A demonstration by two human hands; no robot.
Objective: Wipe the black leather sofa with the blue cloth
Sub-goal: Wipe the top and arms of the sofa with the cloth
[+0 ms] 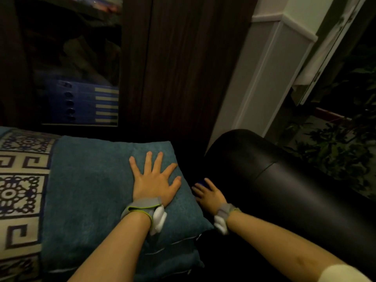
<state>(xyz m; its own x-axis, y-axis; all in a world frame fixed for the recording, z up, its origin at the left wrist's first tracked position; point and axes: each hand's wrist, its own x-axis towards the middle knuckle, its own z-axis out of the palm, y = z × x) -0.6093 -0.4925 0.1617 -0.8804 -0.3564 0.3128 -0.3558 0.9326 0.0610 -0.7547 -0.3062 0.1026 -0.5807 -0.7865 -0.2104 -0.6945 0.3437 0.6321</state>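
**Wiping under way in the gap beside the sofa arm**

The left hand [155,180] lies flat on a teal cushion [91,180], fingers straight and spread, gripping nothing. It appears to be pressing the cushion aside or bracing the body. A second teal cushion lies beneath the first, and a patterned cover [20,180] adjoins them on the left.

The right hand [207,193] is down in the dark gap between the cushion and the black leather sofa arm [284,180]. Its fingers extend forward and lie fairly straight. A small patch of the blue cloth [201,183] shows just past the fingertips, touching them; the rest is hidden under the hand or lost in shadow. Whether the fingers pinch the cloth or merely press on it cannot be told from this view.

Judgement: the step in hand is wiping the seat surface or the inner face of the arm, in the recess the cushion normally covers. The sofa arm's rounded top shows a clean sheen, but what has been wiped cannot be established.

The next move calls for firm downward pressure on the cloth while it is drawn along the recess, with the left hand holding the cushion clear. The light there is poor, so coverage would need checking by feel.
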